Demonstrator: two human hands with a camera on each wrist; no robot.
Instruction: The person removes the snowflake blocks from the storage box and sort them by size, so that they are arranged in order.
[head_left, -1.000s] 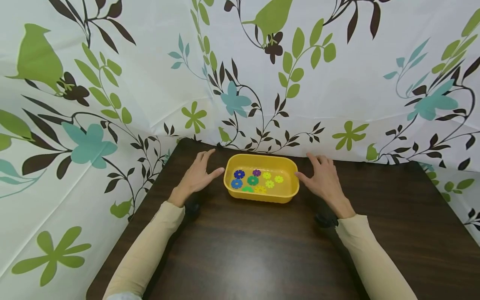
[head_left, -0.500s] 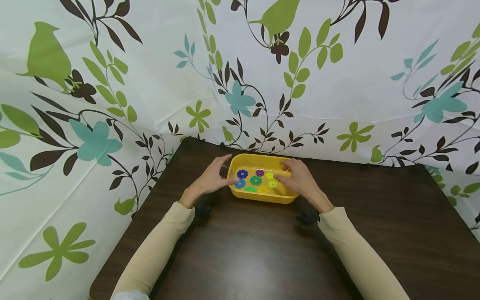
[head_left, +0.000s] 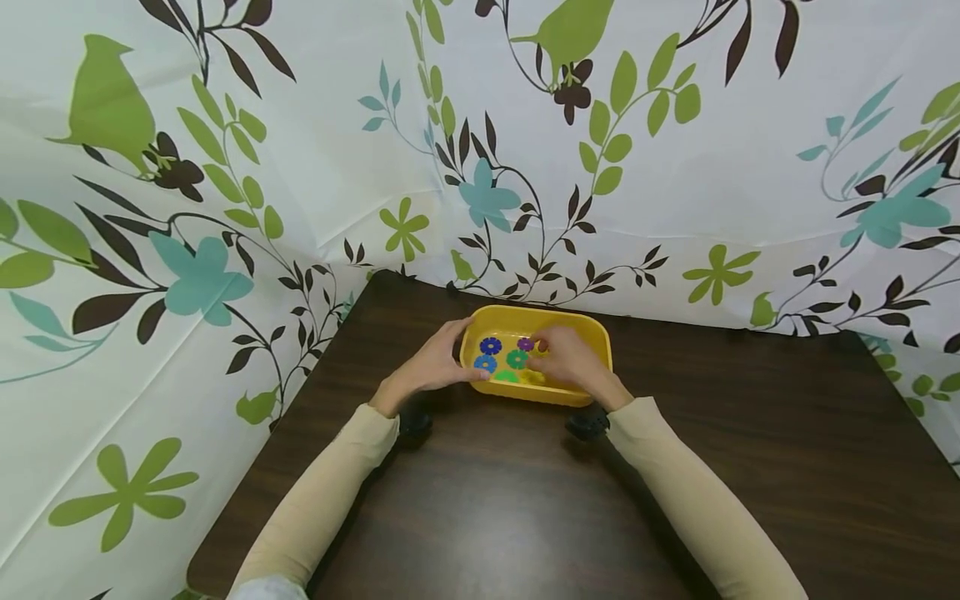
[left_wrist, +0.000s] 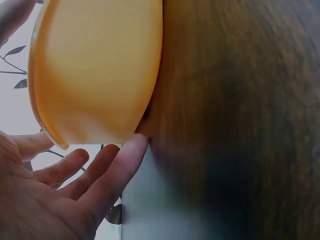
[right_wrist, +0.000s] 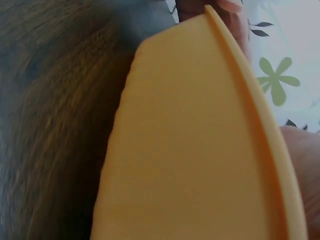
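A yellow plastic tub (head_left: 577,393) stands near the back of the table. Inside it lie small notched flower-shaped discs: a dark blue disc (head_left: 491,346), a light blue disc (head_left: 485,363), a green disc (head_left: 517,359) and a purple disc (head_left: 526,343) among them. My left hand (head_left: 435,358) holds the tub's left end, thumb by the front rim; its fingertips meet the wall in the left wrist view. My right hand (head_left: 572,357) reaches down inside, thumb and forefinger apart around yellow discs that it partly covers. In the right wrist view the tub's wall hides most of that hand.
The dark wooden table (head_left: 480,500) stretches forward and to both sides of the tub. A white cloth (head_left: 645,208) with leaf, bird and flower prints hangs behind and along the left. Black wrist-worn devices (head_left: 588,423) sit under both wrists.
My right hand has moved left, from beside the tub's right end to down among the discs. My left hand has come in against the left end. The head view has shifted slightly.
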